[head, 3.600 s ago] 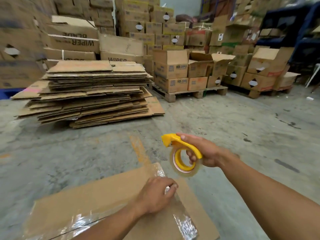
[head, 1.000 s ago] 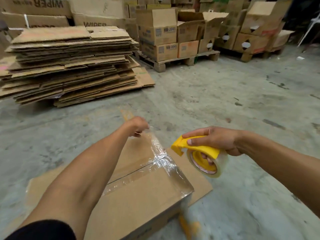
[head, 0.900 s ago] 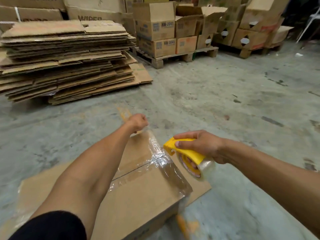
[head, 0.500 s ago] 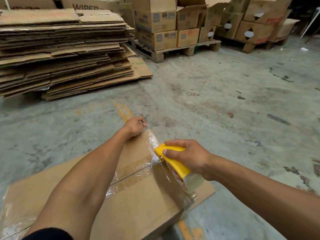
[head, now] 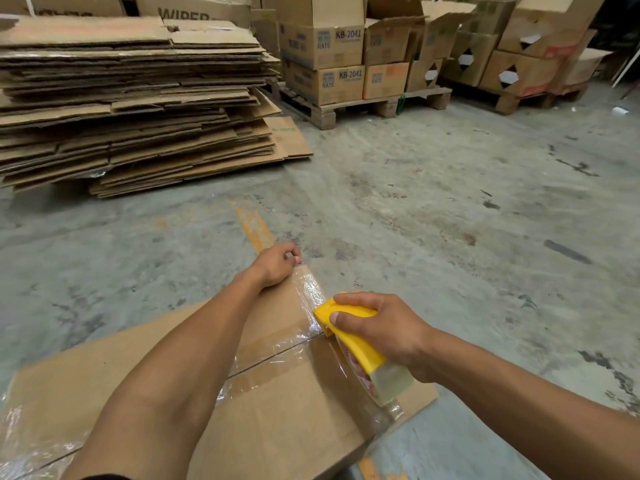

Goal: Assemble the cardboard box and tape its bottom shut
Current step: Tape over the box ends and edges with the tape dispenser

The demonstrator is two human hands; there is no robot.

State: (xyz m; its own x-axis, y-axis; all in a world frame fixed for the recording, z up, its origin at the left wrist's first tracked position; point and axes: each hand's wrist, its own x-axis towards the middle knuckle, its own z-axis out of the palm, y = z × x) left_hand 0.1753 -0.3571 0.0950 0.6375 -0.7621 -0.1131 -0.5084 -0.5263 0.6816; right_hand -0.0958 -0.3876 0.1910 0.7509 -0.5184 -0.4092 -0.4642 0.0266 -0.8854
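Concrete floor (head: 433, 188); left hand (head: 275, 263) fisted, pinning box (head: 277, 420); right hand (head: 381, 327) gripping tape dispenser (head: 349, 332).

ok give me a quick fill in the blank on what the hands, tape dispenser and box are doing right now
1. The right hand grips a tape dispenser whose plastic body is ____ in colour.
2. The left hand presses on the far edge of the cardboard ____.
3. The flattened cardboard stack lies on the ____ floor.
4. The boxes marked KB-2041 sit on a wooden ____.

Missing words: yellow; box; concrete; pallet
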